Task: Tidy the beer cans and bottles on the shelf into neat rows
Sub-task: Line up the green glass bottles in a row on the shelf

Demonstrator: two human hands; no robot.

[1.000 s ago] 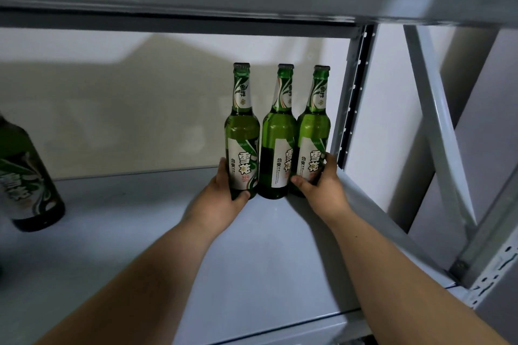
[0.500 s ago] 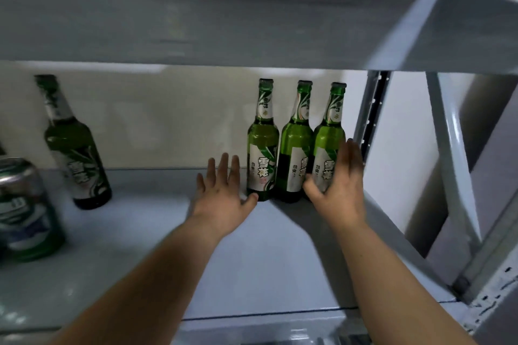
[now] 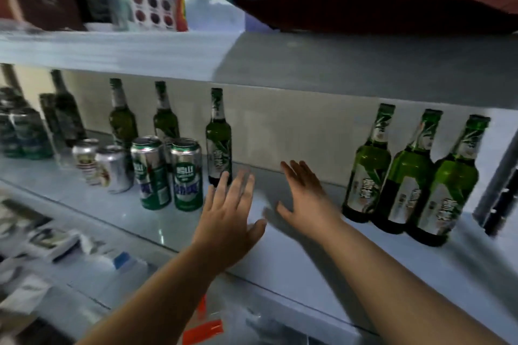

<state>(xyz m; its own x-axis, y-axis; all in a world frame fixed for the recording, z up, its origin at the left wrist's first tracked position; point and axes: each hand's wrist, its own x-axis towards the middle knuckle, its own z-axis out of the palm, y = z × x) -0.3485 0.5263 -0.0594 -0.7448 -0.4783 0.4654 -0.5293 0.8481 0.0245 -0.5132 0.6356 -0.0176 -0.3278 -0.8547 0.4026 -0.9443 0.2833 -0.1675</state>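
Note:
Three green beer bottles (image 3: 410, 179) stand shoulder to shoulder at the right end of the grey shelf (image 3: 308, 255). A single green bottle (image 3: 219, 137) stands upright at the shelf's middle. Left of it two green-and-silver cans (image 3: 168, 173) sit side by side, with two pale silver cans (image 3: 102, 165) beyond them. Several more bottles (image 3: 120, 117) and cans (image 3: 25, 134) stand further left, blurred. My left hand (image 3: 229, 216) hovers open just in front of the single bottle. My right hand (image 3: 307, 196) is open, in the gap between that bottle and the row of three.
An upper shelf board (image 3: 252, 56) hangs low over the bottles, carrying boxes and a dark red bag (image 3: 364, 11). A perforated metal post (image 3: 499, 193) stands at the right end. Papers and packets (image 3: 50, 241) lie on the level below, at the lower left.
Both hands have left the row of three bottles and moved left, fingers spread. The view has swung left, bringing the cans and more bottles into sight.

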